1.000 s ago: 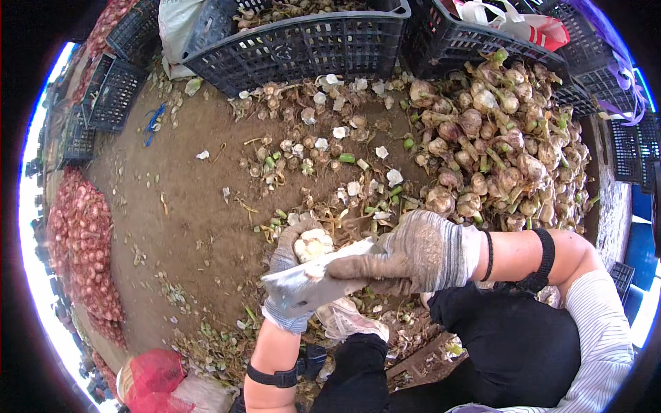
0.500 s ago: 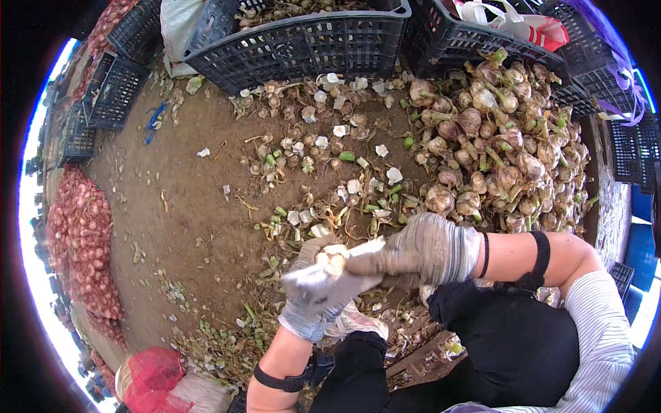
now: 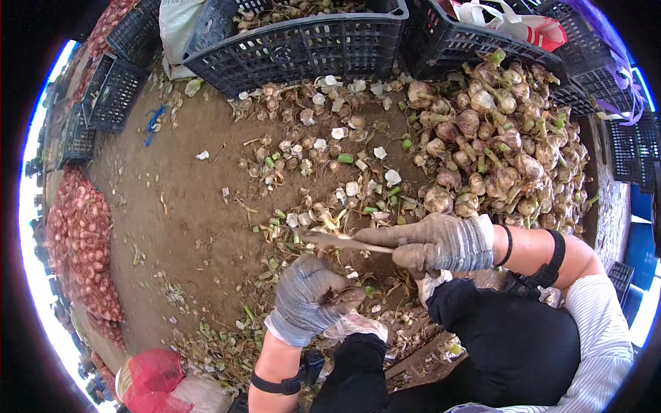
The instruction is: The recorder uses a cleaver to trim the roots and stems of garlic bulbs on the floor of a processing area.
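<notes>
My right hand (image 3: 437, 244), in a soiled striped work glove, grips a knife (image 3: 341, 241) whose flat blade points left, above the left hand. The left hand (image 3: 313, 296), gloved the same way, is curled closed just below the blade, apart from it. Whatever lies inside its fingers is hidden. To the right of my hands rises a heap of garlic bulbs (image 3: 506, 148) with stalks on. On the ground beyond the knife lie cut green stem pieces (image 3: 345, 158), white peel scraps (image 3: 392, 177) and root trimmings.
A black plastic crate (image 3: 296, 51) with garlic bits stands at the far side; another crate (image 3: 475, 41) holds a white-and-red bag (image 3: 513, 26). Net sacks of garlic (image 3: 79, 234) line the left. A red net bundle (image 3: 155, 378) lies near left, a blue cord (image 3: 153, 124) farther off.
The knife and right hand have come up and away from the left hand, the blade now level. The pale garlic bulb that showed in my left hand is no longer visible; that hand has turned and curled.
</notes>
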Demonstrator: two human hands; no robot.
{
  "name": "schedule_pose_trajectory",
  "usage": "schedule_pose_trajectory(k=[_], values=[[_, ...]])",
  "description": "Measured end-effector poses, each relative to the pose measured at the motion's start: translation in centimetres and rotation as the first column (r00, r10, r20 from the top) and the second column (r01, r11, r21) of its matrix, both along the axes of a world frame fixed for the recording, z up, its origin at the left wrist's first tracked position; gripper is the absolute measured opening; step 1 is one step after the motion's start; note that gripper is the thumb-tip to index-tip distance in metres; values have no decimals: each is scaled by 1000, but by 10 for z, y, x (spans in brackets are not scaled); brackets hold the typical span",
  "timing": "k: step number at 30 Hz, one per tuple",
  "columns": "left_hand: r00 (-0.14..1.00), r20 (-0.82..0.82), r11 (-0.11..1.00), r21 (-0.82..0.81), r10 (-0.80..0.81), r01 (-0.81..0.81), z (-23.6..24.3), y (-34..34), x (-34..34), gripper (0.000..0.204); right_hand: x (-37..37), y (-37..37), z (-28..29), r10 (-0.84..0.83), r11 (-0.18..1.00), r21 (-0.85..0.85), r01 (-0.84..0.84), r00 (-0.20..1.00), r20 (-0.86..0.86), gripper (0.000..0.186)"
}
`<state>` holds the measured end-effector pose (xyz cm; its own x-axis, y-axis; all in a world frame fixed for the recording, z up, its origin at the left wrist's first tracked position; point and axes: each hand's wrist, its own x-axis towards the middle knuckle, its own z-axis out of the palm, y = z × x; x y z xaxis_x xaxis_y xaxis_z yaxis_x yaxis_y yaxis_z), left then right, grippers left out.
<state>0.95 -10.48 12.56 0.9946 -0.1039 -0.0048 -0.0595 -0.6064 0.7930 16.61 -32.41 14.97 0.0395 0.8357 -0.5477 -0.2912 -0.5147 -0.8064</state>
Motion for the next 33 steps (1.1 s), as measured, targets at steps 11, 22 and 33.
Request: schedule_pose_trajectory(k=[11,22,33], values=[[767,-420,435,-645,485,-629,-20,34,7,28,-8,-54,-101,126,837,-531,-129,991,-43,56],[977,-176,900,395,-123,184,-120,-87,181,53,-21,-88,-149,-870,427,-219,877,464,163,45],[679,-684,679,633,266,372,-128,56,-4,48,0,-93,-122,-880,475,-193,858,465,-99,45]])
